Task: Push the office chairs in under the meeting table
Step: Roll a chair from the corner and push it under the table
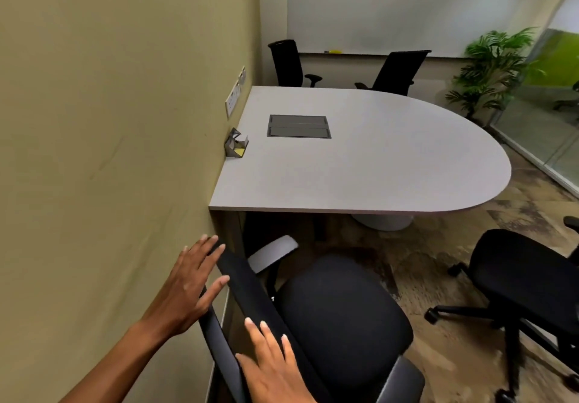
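A black office chair (341, 305) stands right below me, beside the olive wall, its seat short of the table's near edge. My left hand (188, 283) hovers with fingers spread over the top of its backrest (250, 290). My right hand (272, 368) is lower, fingers apart, at the same backrest bar; whether it touches I cannot tell. The grey meeting table (391, 167) with a rounded right end reaches away from the wall. A second black chair (520, 280) stands out on the carpet at the right. Two more black chairs (286, 62) (399, 72) stand at the table's far side.
The olive wall (109, 152) runs close along my left. A cable box lid (299, 126) and a small card holder (236, 147) sit on the table. A potted plant (492, 70) and a glass partition (551, 127) are at the far right. Patterned carpet covers the floor.
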The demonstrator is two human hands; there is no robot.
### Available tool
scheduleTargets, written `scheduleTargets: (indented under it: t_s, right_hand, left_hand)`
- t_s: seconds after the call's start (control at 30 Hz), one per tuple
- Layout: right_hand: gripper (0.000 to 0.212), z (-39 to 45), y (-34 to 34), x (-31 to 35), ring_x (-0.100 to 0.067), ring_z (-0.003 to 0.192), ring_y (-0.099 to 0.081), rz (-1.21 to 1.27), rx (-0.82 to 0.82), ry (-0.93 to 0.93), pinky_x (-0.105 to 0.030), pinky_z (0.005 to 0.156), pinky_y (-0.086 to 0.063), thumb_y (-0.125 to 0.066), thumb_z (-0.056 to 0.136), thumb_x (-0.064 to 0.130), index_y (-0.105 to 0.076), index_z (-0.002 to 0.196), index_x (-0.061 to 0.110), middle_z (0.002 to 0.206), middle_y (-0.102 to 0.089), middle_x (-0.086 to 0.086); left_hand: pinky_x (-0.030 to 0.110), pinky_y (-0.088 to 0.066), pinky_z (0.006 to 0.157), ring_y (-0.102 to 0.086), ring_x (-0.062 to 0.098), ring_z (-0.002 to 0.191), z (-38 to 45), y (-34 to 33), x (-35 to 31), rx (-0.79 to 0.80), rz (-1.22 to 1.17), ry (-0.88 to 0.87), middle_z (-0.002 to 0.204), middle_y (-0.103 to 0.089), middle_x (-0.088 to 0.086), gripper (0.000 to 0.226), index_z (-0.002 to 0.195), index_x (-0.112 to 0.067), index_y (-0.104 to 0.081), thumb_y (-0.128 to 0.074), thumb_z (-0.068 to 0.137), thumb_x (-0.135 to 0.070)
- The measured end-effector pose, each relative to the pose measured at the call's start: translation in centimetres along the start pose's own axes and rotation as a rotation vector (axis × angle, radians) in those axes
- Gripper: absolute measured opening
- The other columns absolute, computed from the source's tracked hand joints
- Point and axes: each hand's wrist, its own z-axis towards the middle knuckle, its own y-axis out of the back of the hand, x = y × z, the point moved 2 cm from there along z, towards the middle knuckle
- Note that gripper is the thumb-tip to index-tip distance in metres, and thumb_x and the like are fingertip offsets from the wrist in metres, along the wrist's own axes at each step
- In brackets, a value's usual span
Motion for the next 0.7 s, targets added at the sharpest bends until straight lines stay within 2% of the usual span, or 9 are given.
scheduleTargets:
  t_s: [0.07, 0.13, 0.17, 0.23, 0.27, 0.33, 0.43, 0.6, 0.7]
  right_hand:
    - [0.024, -4.4, 0.5, -2.1, 0.003, 0.098, -0.069, 0.093, -0.032, -0.060, -0.022, 0.070, -0.058, -0.049, 0.077, 0.052, -0.072, 0.074, 0.051, 0.115, -0.071, 0.021]
    - [0.034, -6.8, 0.6, -3.6, -0.001, 0.091, -0.072, 0.155, -0.083, -0.082, -0.025, 0.062, -0.059, -0.043, 0.078, 0.044, -0.077, 0.081, 0.046, 0.119, -0.070, 0.015]
    - [0.033, -8.4, 1.1, -5.0, -0.001, 0.090, -0.072, 0.137, -0.120, -0.109, -0.025, 0.061, -0.059, -0.047, 0.078, 0.054, -0.077, 0.086, 0.043, 0.121, -0.068, 0.014]
    - [0.061, -10.4, 1.9, -7.2, 0.001, 0.087, -0.072, 0.127, -0.099, -0.201, -0.024, 0.059, -0.059, -0.060, 0.058, 0.087, -0.078, 0.089, 0.038, 0.113, -0.073, 0.011]
    - [0.072, -11.8, 1.9, -8.5, 0.001, 0.086, -0.072, 0.117, -0.074, -0.247, -0.025, 0.058, -0.059, -0.063, 0.047, 0.092, -0.079, 0.090, 0.036, 0.110, -0.074, 0.010]
    - [0.071, -14.7, 1.8, -10.7, 0.000, 0.084, -0.072, 0.075, -0.110, -0.308, -0.028, 0.063, -0.060, -0.058, 0.054, 0.089, -0.079, 0.092, 0.034, 0.108, -0.075, 0.007]
    - [0.069, -17.0, 1.7, -13.5, -0.005, 0.086, -0.072, 0.036, -0.085, -0.274, -0.029, 0.078, -0.056, -0.032, 0.078, 0.082, -0.078, 0.097, 0.034, 0.105, -0.075, 0.009]
    - [0.059, -19.2, 2.1, -19.4, -0.007, 0.098, -0.067, 0.014, -0.075, -0.172, -0.029, 0.087, -0.056, -0.043, 0.086, 0.076, -0.072, 0.114, 0.032, 0.109, -0.070, 0.015]
    - [0.062, -20.3, 2.2, -22.0, -0.009, 0.111, -0.061, 0.025, -0.069, -0.144, -0.032, 0.099, -0.049, -0.036, 0.091, 0.076, -0.065, 0.124, 0.032, 0.121, -0.066, 0.014]
  left_hand:
    - [0.036, -0.004, 0.125, -0.012, 0.017, 0.154, -2.1, -0.3, -3.7, -0.011, 0.037, -0.043, 0.163, -0.025, 0.001, 0.073, 0.152, -0.015, -0.037, -0.024, 0.098, -0.063]
    - [0.038, -0.008, 0.124, -0.014, 0.017, 0.154, -3.6, -0.8, -6.1, -0.003, 0.046, -0.062, 0.163, -0.026, 0.000, 0.067, 0.151, -0.016, -0.040, -0.031, 0.098, -0.058]
    - [0.040, -0.010, 0.123, -0.015, 0.017, 0.153, -4.5, -1.4, -8.1, -0.003, 0.054, -0.075, 0.162, -0.027, -0.001, 0.066, 0.150, -0.017, -0.041, -0.032, 0.098, -0.057]
    - [0.042, -0.013, 0.122, -0.019, 0.020, 0.152, -6.3, -2.7, -10.8, 0.029, 0.041, -0.081, 0.161, -0.030, -0.001, 0.066, 0.149, -0.018, -0.044, -0.032, 0.099, -0.059]
    - [0.042, -0.015, 0.120, -0.022, 0.022, 0.151, -7.2, -3.5, -12.7, 0.047, 0.048, -0.099, 0.160, -0.032, -0.001, 0.066, 0.148, -0.018, -0.046, -0.030, 0.099, -0.060]
    - [0.040, -0.018, 0.117, -0.031, 0.025, 0.148, -9.0, -5.0, -15.9, 0.113, 0.055, -0.150, 0.157, -0.040, 0.002, 0.067, 0.144, -0.018, -0.051, -0.027, 0.100, -0.063]
    - [0.036, -0.022, 0.112, -0.053, 0.026, 0.134, -10.5, -7.0, -19.8, 0.196, 0.125, -0.245, 0.142, -0.058, 0.004, 0.067, 0.133, -0.019, -0.064, -0.028, 0.099, -0.063]
    - [0.032, -0.034, 0.101, -0.068, 0.015, 0.114, -11.4, -9.7, -24.9, 0.306, 0.130, -0.230, 0.121, -0.072, -0.003, 0.067, 0.119, -0.025, -0.073, -0.040, 0.084, -0.071]
    - [0.032, -0.055, 0.091, -0.071, 0.015, 0.106, -11.1, -10.3, -28.0, 0.298, 0.154, -0.239, 0.112, -0.075, -0.004, 0.068, 0.115, -0.025, -0.076, -0.039, 0.081, -0.072]
